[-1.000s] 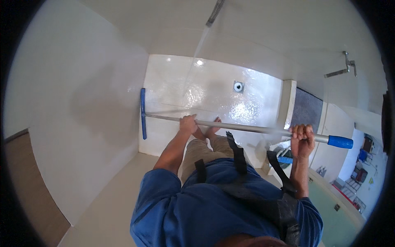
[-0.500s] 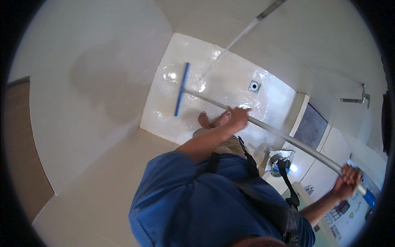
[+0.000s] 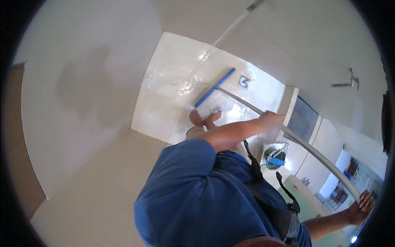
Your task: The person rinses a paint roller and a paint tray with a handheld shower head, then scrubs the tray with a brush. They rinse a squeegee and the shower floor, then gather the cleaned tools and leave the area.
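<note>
A floor squeegee with a long pale pole (image 3: 306,144) and a blue blade head (image 3: 214,87) lies across the view. Its blade rests on the wet white tiled floor (image 3: 158,103), just ahead of my bare feet (image 3: 196,118) and left of the round floor drain (image 3: 243,81). Midway along the pole, my left hand (image 3: 271,120) is closed around it, slightly blurred. My right hand (image 3: 363,206) grips the pole near its upper end, low at the right; the end itself is hidden by the hand.
Water streams from a spout (image 3: 254,5) at the top onto the floor. A wall tap (image 3: 352,80) sticks out at the right. Beside my right side stands a bucket (image 3: 275,158) with a blue item in it. A low ledge (image 3: 290,101) borders the floor; a plain wall (image 3: 88,82) rises left.
The squeegee blade has moved right across the floor, close to the drain, and turned more diagonal. Both my hands have shifted right with the pole, the right one also lower.
</note>
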Demonstrator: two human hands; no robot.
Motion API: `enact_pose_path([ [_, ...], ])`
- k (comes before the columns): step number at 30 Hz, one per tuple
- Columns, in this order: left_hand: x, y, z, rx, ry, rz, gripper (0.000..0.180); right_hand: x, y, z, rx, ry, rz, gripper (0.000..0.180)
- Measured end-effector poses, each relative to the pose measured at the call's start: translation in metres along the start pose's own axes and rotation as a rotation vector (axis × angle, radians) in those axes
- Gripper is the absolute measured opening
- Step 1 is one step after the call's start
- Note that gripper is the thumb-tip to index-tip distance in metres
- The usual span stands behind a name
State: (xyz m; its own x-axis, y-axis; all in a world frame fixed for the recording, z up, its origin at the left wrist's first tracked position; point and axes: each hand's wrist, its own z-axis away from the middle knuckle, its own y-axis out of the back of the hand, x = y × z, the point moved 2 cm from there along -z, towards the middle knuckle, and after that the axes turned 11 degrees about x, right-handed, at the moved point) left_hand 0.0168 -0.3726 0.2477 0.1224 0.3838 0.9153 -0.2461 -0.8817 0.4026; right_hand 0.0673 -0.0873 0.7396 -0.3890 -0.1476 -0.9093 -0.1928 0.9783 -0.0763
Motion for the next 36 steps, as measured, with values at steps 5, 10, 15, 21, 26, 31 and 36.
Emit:
enact_pose_path([
  [5,-0.065,0.034,0.048,0.297,0.090,0.025,0.057,0.075,0.011,-0.005,0.237,-0.181,-0.144,0.017],
  [10,-0.156,0.063,0.115,0.321,0.323,-0.293,0.047,0.200,-0.030,0.004,0.270,-0.364,-0.266,0.032],
  [15,-0.209,0.077,0.182,0.434,0.454,-0.465,0.033,0.267,-0.082,0.021,0.187,-0.493,-0.295,0.028],
  [21,-0.222,0.049,0.212,0.481,0.700,-0.511,0.037,0.317,-0.081,0.031,0.081,-0.619,-0.237,0.029],
  [26,-0.228,0.011,0.186,0.505,0.649,-0.585,0.037,0.325,-0.042,0.025,-0.017,-0.604,-0.165,0.031],
  [31,-0.200,-0.032,0.116,0.600,0.682,-0.415,0.038,0.311,0.012,-0.034,-0.105,-0.498,-0.195,0.031],
  [36,-0.127,-0.081,-0.013,0.521,0.684,-0.257,0.046,0.246,0.103,-0.123,-0.126,-0.363,-0.142,0.030],
])
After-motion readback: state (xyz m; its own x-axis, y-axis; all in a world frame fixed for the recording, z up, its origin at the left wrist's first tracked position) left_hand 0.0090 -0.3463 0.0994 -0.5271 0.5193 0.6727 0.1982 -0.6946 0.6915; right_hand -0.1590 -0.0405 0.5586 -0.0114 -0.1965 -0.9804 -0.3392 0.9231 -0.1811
